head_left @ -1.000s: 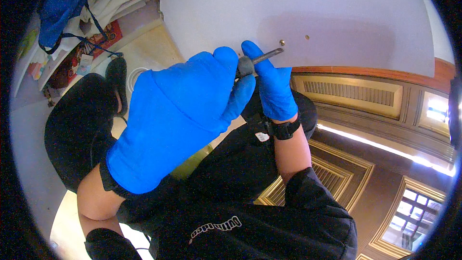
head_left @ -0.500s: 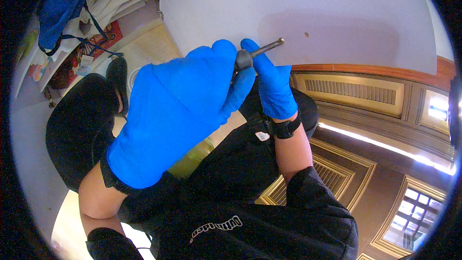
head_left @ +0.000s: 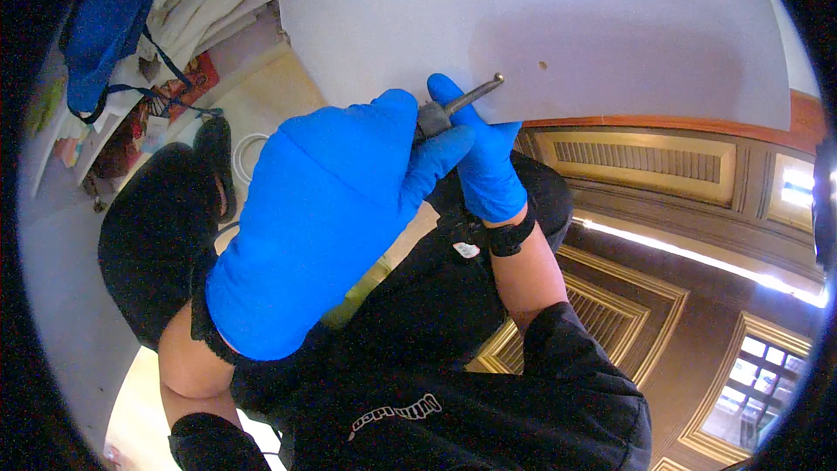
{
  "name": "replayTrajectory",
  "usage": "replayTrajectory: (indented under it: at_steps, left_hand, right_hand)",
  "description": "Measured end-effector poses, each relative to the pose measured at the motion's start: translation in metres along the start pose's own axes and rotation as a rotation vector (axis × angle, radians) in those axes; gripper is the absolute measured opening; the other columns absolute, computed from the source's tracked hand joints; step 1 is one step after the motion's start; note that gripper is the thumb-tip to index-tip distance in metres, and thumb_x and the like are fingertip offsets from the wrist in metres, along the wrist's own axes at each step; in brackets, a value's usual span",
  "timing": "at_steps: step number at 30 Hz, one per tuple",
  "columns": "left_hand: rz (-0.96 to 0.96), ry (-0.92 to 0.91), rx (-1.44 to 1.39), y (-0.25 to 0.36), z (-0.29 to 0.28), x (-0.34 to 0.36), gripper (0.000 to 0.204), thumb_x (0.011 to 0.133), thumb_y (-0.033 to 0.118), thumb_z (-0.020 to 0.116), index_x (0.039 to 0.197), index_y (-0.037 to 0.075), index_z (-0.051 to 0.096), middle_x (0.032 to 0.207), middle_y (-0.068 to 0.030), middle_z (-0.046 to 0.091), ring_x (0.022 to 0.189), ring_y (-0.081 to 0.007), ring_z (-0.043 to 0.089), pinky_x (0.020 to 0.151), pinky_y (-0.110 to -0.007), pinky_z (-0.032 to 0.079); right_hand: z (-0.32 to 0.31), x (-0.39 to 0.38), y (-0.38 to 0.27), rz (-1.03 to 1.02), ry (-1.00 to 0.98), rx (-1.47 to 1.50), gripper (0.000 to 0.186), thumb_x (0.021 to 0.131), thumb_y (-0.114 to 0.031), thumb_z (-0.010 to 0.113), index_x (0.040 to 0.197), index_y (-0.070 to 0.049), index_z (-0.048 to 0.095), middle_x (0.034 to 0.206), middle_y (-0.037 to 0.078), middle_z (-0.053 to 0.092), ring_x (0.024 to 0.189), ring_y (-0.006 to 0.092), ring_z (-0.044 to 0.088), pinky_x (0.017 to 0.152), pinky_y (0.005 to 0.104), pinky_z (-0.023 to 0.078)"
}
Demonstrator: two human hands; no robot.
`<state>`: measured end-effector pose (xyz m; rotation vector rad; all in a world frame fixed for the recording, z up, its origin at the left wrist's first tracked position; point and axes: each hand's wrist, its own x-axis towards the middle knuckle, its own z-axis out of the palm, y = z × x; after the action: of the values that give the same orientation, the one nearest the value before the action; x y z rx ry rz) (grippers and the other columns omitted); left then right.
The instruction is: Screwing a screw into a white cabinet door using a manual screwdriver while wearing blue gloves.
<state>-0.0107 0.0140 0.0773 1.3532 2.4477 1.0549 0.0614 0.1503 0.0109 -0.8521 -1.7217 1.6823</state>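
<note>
My left hand [head_left: 314,218], in a blue glove, is wrapped around a screwdriver-like tool. A thick dark collar and a thin metal shaft [head_left: 473,94] stick out past its thumb, while most of the handle is hidden. The shaft slants up to the right, and its small shiny tip lies a little left of a small hole [head_left: 542,64] in a pale board [head_left: 384,17]. Behind the shaft is my right hand [head_left: 488,166], also gloved in blue. One digit lies on the board's face, and the rest of the hand is at the board's lower edge, with its other fingers hidden.
Reddish-brown edging [head_left: 628,122] runs along the board's lower side. Brown and gold panelled doors [head_left: 645,161] stand to the right, with a barred window [head_left: 754,384] below. At upper left, folded cloths [head_left: 214,0] and a blue cloth bag [head_left: 109,26] with straps lie on shelves.
My left hand and the tool have shifted slightly, with the tip a little left and lower. The board and its hole sit slightly further left in view. Both hands keep their hold.
</note>
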Motion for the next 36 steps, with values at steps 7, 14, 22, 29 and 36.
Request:
replayTrajectory:
  at_steps: [7,14,22,29,36]
  left_hand:
    - [-0.027,-0.059,-0.208,-0.006,0.0,0.003,0.029,0.078,0.03,0.058,0.069,0.002,0.052,0.056,-0.0161,0.052,0.05,-0.0338,0.052,0.044,-0.038,0.038]
    - [-0.051,-0.104,-0.277,-0.004,-0.003,0.008,0.032,0.079,0.032,0.056,0.07,0.001,0.055,0.056,-0.0174,0.051,0.053,-0.0349,0.052,0.047,-0.039,0.037]
    - [-0.176,-0.238,-0.358,0.0,-0.011,0.011,0.035,0.079,0.032,0.056,0.072,-0.002,0.058,0.058,-0.0188,0.052,0.054,-0.0319,0.053,0.05,-0.036,0.038]
    - [-0.208,-0.301,-0.531,-0.008,-0.01,0.015,0.037,0.08,0.033,0.056,0.08,-0.003,0.06,0.062,-0.0202,0.054,0.054,-0.0264,0.053,0.052,-0.035,0.039]
    - [-0.242,-0.387,-0.638,-0.012,-0.015,0.021,0.045,0.082,0.042,0.051,0.069,0.0,0.06,0.057,-0.0096,0.056,0.052,-0.0182,0.053,0.053,-0.03,0.041]
  right_hand:
    - [0.003,0.001,-0.003,-0.044,0.082,-0.005,0.04,0.062,0.003,0.071,0.095,-0.005,0.051,0.084,0.005,0.055,0.07,0.0153,0.056,0.062,0.0284,0.048]
    - [0.0,0.0,-0.005,-0.025,0.037,0.052,0.038,0.067,-0.009,0.071,0.098,0.0,0.051,0.088,0.007,0.056,0.077,0.016,0.053,0.067,0.029,0.045]
    - [-0.002,0.0,-0.001,-0.039,0.038,0.015,0.04,0.066,-0.008,0.071,0.1,0.0,0.051,0.092,0.009,0.056,0.081,0.0175,0.054,0.07,0.0302,0.046]
    - [0.002,-0.001,-0.001,-0.06,0.054,0.083,0.042,0.066,-0.007,0.071,0.101,0.001,0.05,0.093,0.01,0.056,0.083,0.0183,0.054,0.072,0.0307,0.046]
    - [-0.001,0.005,0.0,-0.075,0.025,0.028,0.041,0.068,-0.011,0.07,0.102,-0.001,0.051,0.095,0.01,0.057,0.084,0.02,0.055,0.073,0.0327,0.046]
